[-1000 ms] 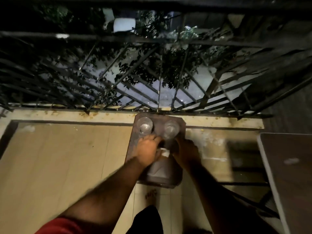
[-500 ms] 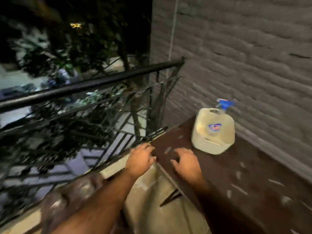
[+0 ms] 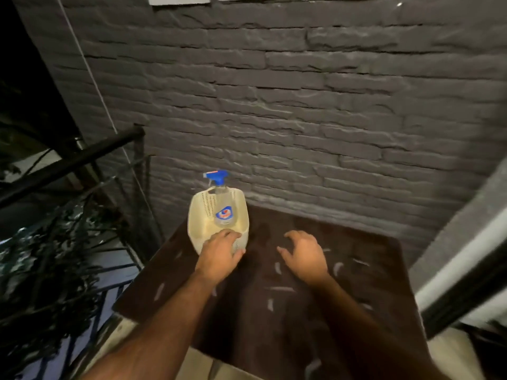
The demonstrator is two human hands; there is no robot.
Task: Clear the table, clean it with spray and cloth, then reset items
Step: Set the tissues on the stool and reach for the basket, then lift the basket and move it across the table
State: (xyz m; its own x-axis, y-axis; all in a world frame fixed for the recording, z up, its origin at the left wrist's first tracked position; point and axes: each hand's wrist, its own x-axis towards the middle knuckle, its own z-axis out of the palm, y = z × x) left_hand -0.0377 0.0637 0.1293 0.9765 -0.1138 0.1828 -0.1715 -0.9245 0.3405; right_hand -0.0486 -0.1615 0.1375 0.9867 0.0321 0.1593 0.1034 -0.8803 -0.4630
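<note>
Desk [image 3: 315, 311]: dark brown top, pushed against the grey brick wall [image 3: 301, 119] at 12 o'clock, iron railing [image 3: 68, 160] off at 9–10 o'clock. Pale streaks and smears are scattered over the surface, so it looks not yet cleaned. Rigid and flat; a cloth should slide across it easily. No cloth in view.

Basket [image 3: 216, 215]: cream perforated plastic, oval, sits on the desk's far-left area at about 11 o'clock from centre, near the wall. Looks light, with thin, slightly flexible walls. I'd lift it by the rim with both hands or use the slot handle at its far end; a one-sided lift would probably tip the bottle.

Spray bottle [image 3: 222, 212]: clear body, blue and red round label, blue trigger head poking above the basket's far rim at 12 o'clock. It stands inside the basket, leaning slightly back. Fill level is unreadable, so weight is a guess: probably light to moderate. Smooth plastic, likely slick if wet. Best hold is the neck just under the trigger, which is narrow and stiff.

Left hand [image 3: 220, 255]: grip is on the basket's near rim at 6 o'clock, fingers curled over the edge, thumb on the outer wall.

Right hand [image 3: 303, 253]: grip apart, fingers spread and loosely bent, holding nothing, over the desk at 3 o'clock from the basket. Can't tell if the fingertips touch the surface.
</note>
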